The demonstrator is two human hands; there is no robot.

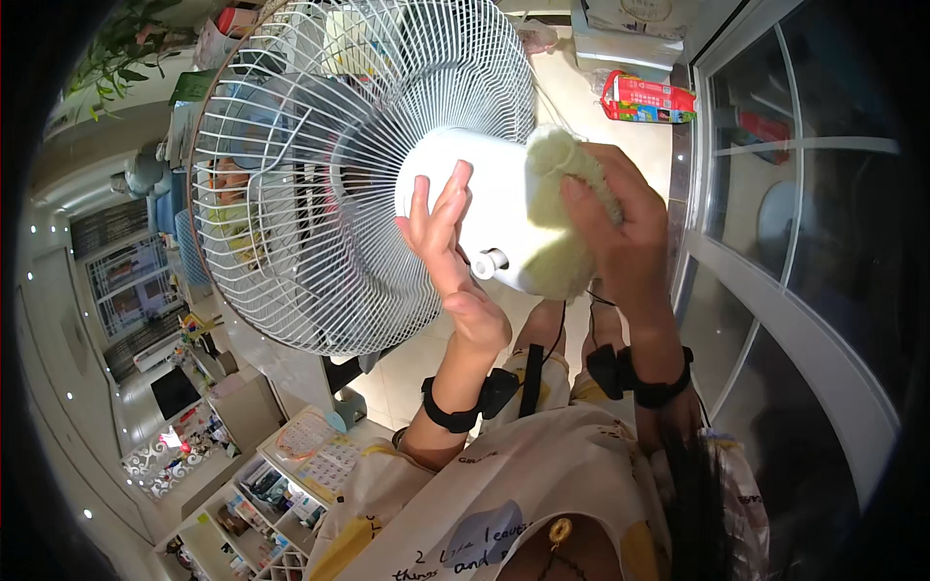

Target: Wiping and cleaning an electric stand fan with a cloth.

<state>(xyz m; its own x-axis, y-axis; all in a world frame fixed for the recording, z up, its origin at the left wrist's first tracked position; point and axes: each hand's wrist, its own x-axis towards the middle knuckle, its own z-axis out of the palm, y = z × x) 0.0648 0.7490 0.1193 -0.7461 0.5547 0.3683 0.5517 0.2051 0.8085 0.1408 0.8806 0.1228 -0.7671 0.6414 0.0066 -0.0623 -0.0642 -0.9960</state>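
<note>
A large electric fan fills the upper middle of the view, its round white wire guard (465,80) turned to the left. Behind the guard, the white motor housing (494,181) points to the right, with a small white knob (487,264) on its near side. My right hand (628,218) presses a pale yellow-green cloth (563,261) against the housing's rear end, and the cloth covers that end. My left hand (454,247) rests along the housing's near side, close to the guard, with its fingers spread and nothing in its grasp. Dark straps circle both wrists.
On my right runs a glass door with a white frame (770,276). A red printed bag (647,98) lies on the floor by it, near a storage bin (628,51). Shelves holding small items (269,494) stand at lower left, and a leafy plant (109,65) hangs upper left.
</note>
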